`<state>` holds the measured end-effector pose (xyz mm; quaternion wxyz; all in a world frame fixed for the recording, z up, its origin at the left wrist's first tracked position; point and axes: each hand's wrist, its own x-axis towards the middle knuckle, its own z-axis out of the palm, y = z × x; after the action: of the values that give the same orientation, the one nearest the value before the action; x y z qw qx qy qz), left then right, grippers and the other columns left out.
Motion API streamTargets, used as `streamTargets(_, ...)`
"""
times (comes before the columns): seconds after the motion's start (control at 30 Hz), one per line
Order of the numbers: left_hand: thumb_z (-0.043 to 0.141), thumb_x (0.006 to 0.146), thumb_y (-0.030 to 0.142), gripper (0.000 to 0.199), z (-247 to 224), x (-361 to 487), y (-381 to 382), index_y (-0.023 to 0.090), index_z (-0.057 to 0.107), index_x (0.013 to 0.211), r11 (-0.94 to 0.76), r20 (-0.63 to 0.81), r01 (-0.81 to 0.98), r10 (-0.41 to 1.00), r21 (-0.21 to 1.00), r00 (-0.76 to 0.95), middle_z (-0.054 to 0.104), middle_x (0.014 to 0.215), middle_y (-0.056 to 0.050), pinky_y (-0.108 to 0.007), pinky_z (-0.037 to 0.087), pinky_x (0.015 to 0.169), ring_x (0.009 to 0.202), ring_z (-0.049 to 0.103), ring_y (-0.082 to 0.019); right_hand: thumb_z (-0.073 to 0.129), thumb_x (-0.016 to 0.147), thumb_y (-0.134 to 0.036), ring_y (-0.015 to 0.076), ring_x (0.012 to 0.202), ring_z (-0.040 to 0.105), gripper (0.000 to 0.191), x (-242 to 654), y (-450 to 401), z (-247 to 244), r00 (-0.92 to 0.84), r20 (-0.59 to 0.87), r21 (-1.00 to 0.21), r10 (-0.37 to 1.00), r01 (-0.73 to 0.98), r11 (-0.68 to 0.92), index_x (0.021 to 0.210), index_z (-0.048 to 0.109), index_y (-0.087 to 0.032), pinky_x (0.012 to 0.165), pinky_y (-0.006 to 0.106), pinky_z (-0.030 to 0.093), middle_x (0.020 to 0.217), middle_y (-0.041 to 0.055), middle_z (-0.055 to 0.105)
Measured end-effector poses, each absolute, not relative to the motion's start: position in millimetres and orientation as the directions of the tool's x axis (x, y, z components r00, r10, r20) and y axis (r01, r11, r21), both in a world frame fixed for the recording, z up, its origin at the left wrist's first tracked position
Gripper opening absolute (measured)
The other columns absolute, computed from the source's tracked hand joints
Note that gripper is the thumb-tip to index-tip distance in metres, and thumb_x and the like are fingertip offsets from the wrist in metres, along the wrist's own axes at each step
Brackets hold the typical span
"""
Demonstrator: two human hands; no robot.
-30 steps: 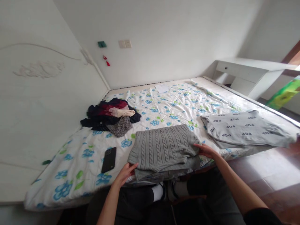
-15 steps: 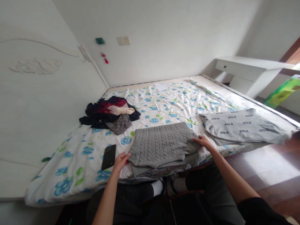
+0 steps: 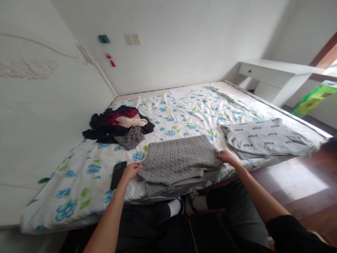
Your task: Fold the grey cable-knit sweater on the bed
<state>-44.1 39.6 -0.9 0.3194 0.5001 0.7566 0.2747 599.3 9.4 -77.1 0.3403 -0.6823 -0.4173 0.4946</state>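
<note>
A grey cable-knit sweater (image 3: 179, 160) lies folded at the near edge of the bed, its ribbed hem toward me. My left hand (image 3: 132, 170) pinches its left edge, beside a black phone (image 3: 118, 175) on the sheet. At the opposite edge, my right hand (image 3: 226, 156) has its fingers closed on the knit. Right of the sweater, a light grey garment printed with "POP" (image 3: 265, 138) is spread out. A pile of dark, red and cream clothes (image 3: 121, 123) sits behind and left of the sweater.
The flowered sheet (image 3: 173, 121) covers the bed, with a white paper (image 3: 178, 94) near the wall. A white desk (image 3: 271, 75) stands at the back right, near a green and yellow item (image 3: 312, 100). A dark rounded shape (image 3: 329, 151) shows at the right edge.
My left hand has moved slightly left and up, drawing the sweater's left edge outward. The view has shifted a little, and the dark shape at the right edge shows more.
</note>
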Motion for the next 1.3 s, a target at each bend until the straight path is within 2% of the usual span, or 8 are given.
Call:
streamTargets(0.1,0.091,0.072,0.021,0.024,-11,-11,11,0.029,0.078,0.091,0.176,0.033,0.603,0.947,0.778,-0.319,0.079,0.100,-0.010,-0.042,0.052,0.118,0.133,0.070,-0.040,0.086,0.079,-0.025,0.0361,0.130,0.073,0.023,585,-12,-79,0.340,-0.089,-0.834,0.936,0.489,-0.257,0.100,0.078,-0.027,0.117,0.046,0.056,0.105,0.0085,0.081)
streamTargets(0.23,0.088,0.086,0.032,0.020,-24,42,-39,0.031,0.086,0.106,-0.099,0.026,0.628,0.992,0.772,0.124,0.079,0.113,-0.010,-0.043,0.050,0.121,0.123,0.071,-0.036,0.078,0.090,-0.029,0.0366,0.134,0.067,0.031,551,-53,-77,0.010,0.192,-0.747,0.981,0.650,0.140,0.121,0.082,-0.031,0.125,0.055,0.049,0.129,0.0102,0.078)
streamTargets(0.37,0.090,0.087,0.036,0.030,-37,76,-66,0.033,0.089,0.117,-0.208,-0.098,0.649,0.911,0.732,0.402,0.081,0.125,-0.009,-0.046,0.050,0.117,0.124,0.069,-0.035,0.079,0.088,-0.021,0.0360,0.130,0.067,0.044,511,-78,-78,-0.372,0.155,-0.732,0.915,0.579,0.359,0.129,0.083,-0.036,0.119,0.054,0.053,0.133,0.0074,0.079)
streamTargets(0.73,0.083,0.092,0.050,0.023,-27,58,-54,0.030,0.091,0.099,-0.184,-0.199,0.641,0.856,0.745,0.477,0.083,0.112,-0.009,-0.042,0.054,0.108,0.113,0.073,-0.031,0.094,0.090,-0.036,0.0388,0.131,0.069,0.015,486,-75,-65,-0.461,0.149,-0.746,0.875,0.529,0.406,0.105,0.091,-0.037,0.117,0.053,0.057,0.124,0.0056,0.082)
streamTargets(0.87,0.083,0.090,0.053,0.031,-20,42,-53,0.029,0.093,0.108,-0.217,-0.277,0.659,0.781,0.720,0.559,0.083,0.123,-0.008,-0.043,0.053,0.115,0.120,0.072,-0.029,0.090,0.095,-0.049,0.0375,0.130,0.075,0.022,495,-76,-64,-0.477,0.106,-0.832,0.872,0.438,0.341,0.113,0.093,-0.035,0.119,0.051,0.059,0.130,0.0088,0.083)
streamTargets(0.97,0.074,0.095,0.066,0.044,-22,16,-38,0.026,0.091,0.102,-0.104,-0.253,0.586,0.832,0.803,0.494,0.083,0.123,-0.011,-0.042,0.057,0.111,0.118,0.076,-0.029,0.076,0.102,-0.061,0.0350,0.130,0.076,0.041,525,-59,-77,-0.207,0.130,-0.889,0.970,0.408,0.206,0.124,0.089,-0.028,0.115,0.051,0.061,0.138,0.0111,0.082)
streamTargets(1.13,0.085,0.072,0.086,0.086,-41,-44,4,0.020,0.081,0.127,0.167,-0.060,0.530,0.975,0.832,-0.212,0.080,0.139,-0.019,-0.050,0.062,0.107,0.123,0.077,-0.037,0.076,0.096,-0.066,0.0358,0.120,0.081,0.062,597,-16,-109,0.454,-0.056,-0.885,0.889,0.391,-0.255,0.136,0.082,-0.019,0.104,0.049,0.066,0.131,0.0183,0.084)
streamTargets(1.3,0.091,0.069,0.082,0.092,-59,-57,41,0.016,0.076,0.131,0.296,-0.198,0.424,0.945,0.856,-0.260,0.084,0.130,-0.020,-0.049,0.061,0.114,0.128,0.079,-0.037,0.076,0.100,-0.059,0.0292,0.109,0.084,0.047,619,23,-119,0.238,-0.339,-0.889,0.910,0.237,-0.393,0.124,0.086,-0.020,0.095,0.036,0.069,0.109,0.0104,0.089)
